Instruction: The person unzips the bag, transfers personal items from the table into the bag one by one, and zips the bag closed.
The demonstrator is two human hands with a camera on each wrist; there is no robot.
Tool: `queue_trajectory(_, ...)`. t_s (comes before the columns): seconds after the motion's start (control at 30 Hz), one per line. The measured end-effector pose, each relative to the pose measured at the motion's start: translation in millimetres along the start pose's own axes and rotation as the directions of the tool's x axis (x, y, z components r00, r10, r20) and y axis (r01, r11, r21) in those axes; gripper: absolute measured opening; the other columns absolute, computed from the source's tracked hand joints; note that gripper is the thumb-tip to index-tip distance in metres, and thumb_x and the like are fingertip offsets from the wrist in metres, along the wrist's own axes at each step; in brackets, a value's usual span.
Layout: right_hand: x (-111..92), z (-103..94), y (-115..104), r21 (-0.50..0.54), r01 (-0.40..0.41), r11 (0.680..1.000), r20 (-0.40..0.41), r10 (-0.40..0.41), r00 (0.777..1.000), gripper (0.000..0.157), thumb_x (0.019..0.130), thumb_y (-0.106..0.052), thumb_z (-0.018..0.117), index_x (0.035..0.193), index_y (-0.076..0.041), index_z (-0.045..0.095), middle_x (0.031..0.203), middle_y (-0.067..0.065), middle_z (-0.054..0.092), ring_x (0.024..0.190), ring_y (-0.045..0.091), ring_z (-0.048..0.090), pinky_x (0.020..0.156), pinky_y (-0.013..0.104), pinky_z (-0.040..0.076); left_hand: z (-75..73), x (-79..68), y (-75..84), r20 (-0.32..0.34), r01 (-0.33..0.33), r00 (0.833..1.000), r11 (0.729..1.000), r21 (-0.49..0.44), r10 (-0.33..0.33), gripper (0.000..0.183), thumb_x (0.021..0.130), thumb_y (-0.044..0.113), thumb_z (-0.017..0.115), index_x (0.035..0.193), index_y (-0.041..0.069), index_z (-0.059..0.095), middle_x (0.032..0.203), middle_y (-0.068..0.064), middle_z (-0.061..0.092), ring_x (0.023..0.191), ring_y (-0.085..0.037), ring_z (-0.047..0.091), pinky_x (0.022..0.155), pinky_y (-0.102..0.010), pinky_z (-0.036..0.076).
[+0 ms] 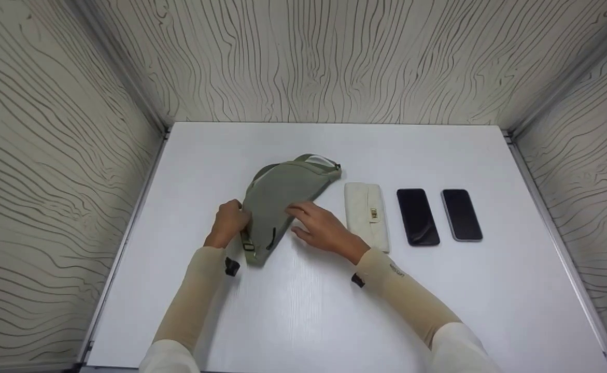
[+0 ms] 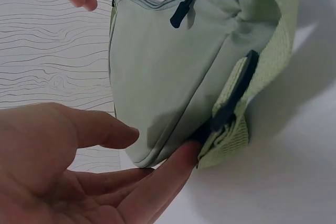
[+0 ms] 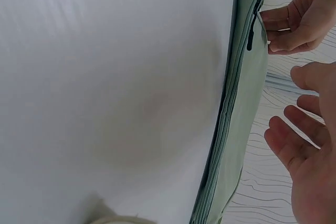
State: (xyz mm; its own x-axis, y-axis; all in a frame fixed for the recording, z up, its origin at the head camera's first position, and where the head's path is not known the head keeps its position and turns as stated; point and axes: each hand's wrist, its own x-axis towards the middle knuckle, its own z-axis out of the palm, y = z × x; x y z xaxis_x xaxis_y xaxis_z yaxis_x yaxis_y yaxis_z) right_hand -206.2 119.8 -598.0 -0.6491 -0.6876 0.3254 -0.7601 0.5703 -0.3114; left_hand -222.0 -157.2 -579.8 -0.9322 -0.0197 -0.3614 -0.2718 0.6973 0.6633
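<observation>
A sage-green belt bag (image 1: 282, 191) with a webbing strap and dark zipper pull (image 2: 180, 15) lies on the white table. My left hand (image 1: 229, 223) holds its left edge: in the left wrist view the thumb (image 2: 118, 132) lies over the front panel and the fingers reach beneath, near the strap buckle (image 2: 236, 90). Over the bag's lower right side hovers my right hand (image 1: 324, 228), its fingers loosely bent and parted. The right wrist view shows a gap between that hand (image 3: 315, 145) and the bag's zipped edge (image 3: 223, 119); nothing is in it.
A cream wallet (image 1: 364, 212) with a gold clasp lies right of the bag, partly behind my right wrist. Farther right are two dark-screened phones, a black one (image 1: 418, 216) and a silver-edged one (image 1: 462, 215). Wood-patterned panels (image 1: 303, 62) enclose the table at the back and sides.
</observation>
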Motion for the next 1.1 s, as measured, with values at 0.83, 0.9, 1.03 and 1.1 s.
queue_trajectory(0.83,2,20.9,-14,0.013,0.045,0.999,0.167,-0.046,0.985,0.050,0.104,-0.014,0.069,0.151,-0.006,0.056,0.154,0.012,0.056,0.145,0.026,0.054,0.119,0.039,0.047,4.9,1.8,-3.3,-0.010,0.015,1.000,0.997,-0.069,-0.016,0.042,0.098,0.014,0.053,0.131,-0.012,0.060,0.109,-0.020,0.067,0.088,-0.025,0.062,0.070,-0.031,0.050)
queue_trajectory(0.9,2,23.0,-14,0.004,0.064,0.998,0.162,-0.064,0.985,0.049,0.104,-0.014,0.069,0.150,-0.005,0.057,0.154,0.012,0.057,0.145,0.027,0.054,0.119,0.040,0.046,5.5,2.2,-3.1,-0.016,0.006,1.000,0.998,-0.063,-0.007,0.038,0.097,0.012,0.053,0.125,-0.011,0.062,0.103,-0.018,0.067,0.083,-0.024,0.061,0.067,-0.030,0.049)
queue_trajectory(1.03,2,27.9,-16,-0.017,0.121,0.993,0.121,-0.118,0.986,0.043,0.103,-0.011,0.070,0.144,-0.004,0.061,0.150,0.012,0.061,0.142,0.028,0.057,0.118,0.040,0.048,7.0,3.3,-3.6,-0.023,-0.004,1.000,0.999,-0.051,0.003,0.027,0.094,0.010,0.052,0.112,-0.007,0.063,0.090,-0.011,0.062,0.073,-0.021,0.058,0.060,-0.028,0.046)
queue_trajectory(1.1,1,30.4,-16,-0.027,0.148,0.989,0.093,-0.144,0.985,0.040,0.102,-0.010,0.069,0.141,-0.003,0.063,0.146,0.012,0.063,0.139,0.028,0.059,0.116,0.040,0.049,7.5,3.8,-3.6,-0.025,-0.006,1.000,0.999,-0.050,0.005,0.024,0.093,0.009,0.052,0.108,-0.005,0.063,0.087,-0.009,0.061,0.072,-0.020,0.057,0.059,-0.028,0.045)
